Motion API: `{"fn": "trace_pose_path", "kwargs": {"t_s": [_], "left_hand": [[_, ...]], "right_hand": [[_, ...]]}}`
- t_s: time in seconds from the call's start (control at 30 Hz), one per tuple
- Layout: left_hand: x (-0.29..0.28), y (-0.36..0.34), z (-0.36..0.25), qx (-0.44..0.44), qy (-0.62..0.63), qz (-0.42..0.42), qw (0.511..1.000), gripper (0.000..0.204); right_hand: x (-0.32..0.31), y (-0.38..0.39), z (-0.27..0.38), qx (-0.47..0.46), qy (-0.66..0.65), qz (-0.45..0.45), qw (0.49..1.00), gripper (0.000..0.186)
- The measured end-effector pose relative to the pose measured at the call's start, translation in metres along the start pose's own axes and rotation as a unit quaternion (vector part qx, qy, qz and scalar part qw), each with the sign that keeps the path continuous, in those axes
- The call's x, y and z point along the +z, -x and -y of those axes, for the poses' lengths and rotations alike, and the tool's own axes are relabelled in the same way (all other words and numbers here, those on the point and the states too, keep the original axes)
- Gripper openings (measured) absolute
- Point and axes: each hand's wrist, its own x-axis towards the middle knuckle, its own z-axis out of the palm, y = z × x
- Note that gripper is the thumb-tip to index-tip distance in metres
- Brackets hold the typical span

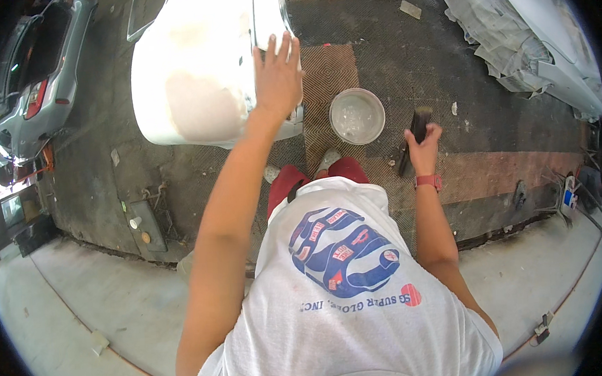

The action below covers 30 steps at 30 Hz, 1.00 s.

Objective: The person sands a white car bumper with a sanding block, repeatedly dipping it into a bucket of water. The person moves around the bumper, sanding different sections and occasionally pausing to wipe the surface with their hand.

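My left hand (279, 82) lies with stretched fingers on the edge of a white car body panel (162, 52), near a seam. The panel carries a dull beige patch (203, 104) with uneven borders. Out to the right, away from the panel, my right hand (424, 151) grips a long dark block (418, 127), which looks like a sanding block. It is held tilted, with the fingers round its middle. Between the panel and that hand, a round pale bucket (357, 117) of cloudy water stands on the floor.
A silver car (47, 86) with a red tail light stands at the far left. Crumpled grey sheeting (505, 31) covers something at the far right. A flat board (148, 225) with small round items lies behind on the left. Patterned mats (328, 69) cover part of the dark floor.
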Motion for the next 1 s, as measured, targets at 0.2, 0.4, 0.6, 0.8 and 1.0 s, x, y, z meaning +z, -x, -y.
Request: {"fn": "trace_pose_path", "kwargs": {"t_s": [0.2, 0.4, 0.6, 0.8, 1.0], "left_hand": [[0.005, -0.012, 0.040, 0.036, -0.196, 0.087, 0.976, 0.102], [0.016, 0.011, 0.046, 0.042, -0.158, 0.082, 0.983, 0.107], [0.018, 0.031, 0.037, 0.046, -0.164, 0.100, 0.980, 0.108], [0.025, 0.049, 0.029, 0.040, -0.132, 0.123, 0.983, 0.109], [0.030, 0.071, 0.027, 0.044, -0.117, 0.130, 0.984, 0.114]], "right_hand": [[-0.015, 0.118, -0.151, 0.181, 0.138, 0.148, 0.962, 0.078], [-0.040, 0.221, -0.231, 0.312, 0.176, 0.137, 0.924, 0.078], [-0.040, 0.202, -0.207, 0.332, 0.189, 0.149, 0.912, 0.078], [-0.028, 0.134, -0.231, 0.228, 0.078, 0.074, 0.968, 0.069], [-0.013, 0.081, -0.178, 0.210, 0.084, 0.081, 0.971, 0.065]]}}
